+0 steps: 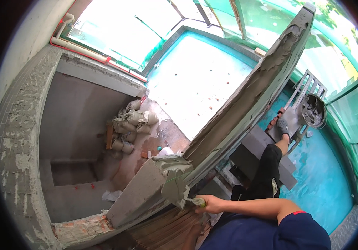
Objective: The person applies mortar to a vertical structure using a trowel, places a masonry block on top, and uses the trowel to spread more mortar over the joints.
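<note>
My right hand (210, 204) is closed around the handle of a plastering trowel (175, 189). The trowel's flat blade, smeared with grey mortar, rests against the near end of a long wall top. Wet mortar (245, 100) coats that wall top in a rough, uneven strip running away to the upper right. Below my right forearm, in shadow, part of my left arm and hand (195, 233) shows; its fingers cannot be made out.
A bucket of mortar (313, 111) stands on a metal platform (306, 89) at right, beside my foot in a grey clog (283, 125). Filled sacks (135, 118) are piled on the lower floor at left. Green netting (345, 137) encloses the right side; blue flooring (320, 179) lies below.
</note>
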Action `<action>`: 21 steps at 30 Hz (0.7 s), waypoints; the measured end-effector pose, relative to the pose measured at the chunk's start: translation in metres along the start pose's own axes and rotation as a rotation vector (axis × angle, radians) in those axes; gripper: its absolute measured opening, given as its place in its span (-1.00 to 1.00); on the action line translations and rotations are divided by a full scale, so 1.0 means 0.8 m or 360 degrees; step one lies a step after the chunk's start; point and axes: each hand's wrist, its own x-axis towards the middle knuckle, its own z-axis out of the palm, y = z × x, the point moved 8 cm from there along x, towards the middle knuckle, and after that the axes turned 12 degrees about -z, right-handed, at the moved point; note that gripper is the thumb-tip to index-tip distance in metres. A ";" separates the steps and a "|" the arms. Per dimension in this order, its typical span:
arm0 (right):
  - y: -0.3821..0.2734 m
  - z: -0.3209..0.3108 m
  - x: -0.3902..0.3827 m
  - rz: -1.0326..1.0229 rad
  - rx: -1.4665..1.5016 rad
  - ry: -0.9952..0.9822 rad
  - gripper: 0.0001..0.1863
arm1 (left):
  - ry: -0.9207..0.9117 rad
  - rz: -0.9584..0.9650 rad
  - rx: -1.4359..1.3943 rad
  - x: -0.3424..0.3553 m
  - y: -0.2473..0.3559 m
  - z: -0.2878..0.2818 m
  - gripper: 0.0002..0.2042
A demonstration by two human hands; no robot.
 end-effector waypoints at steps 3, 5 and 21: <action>-0.003 -0.021 -0.020 -0.0006 -0.0346 -0.0003 -0.72 | 0.0014 0.0176 0.0043 0.003 0.011 0.001 -0.56; -0.002 -0.047 -0.048 -0.0009 -0.0636 0.0004 -0.66 | 0.0001 0.0203 0.0073 0.001 0.029 0.007 -0.56; -0.211 -0.162 -0.402 0.0125 -0.0627 0.2342 -0.77 | -0.0120 0.0291 0.0543 -0.011 0.154 0.070 -0.54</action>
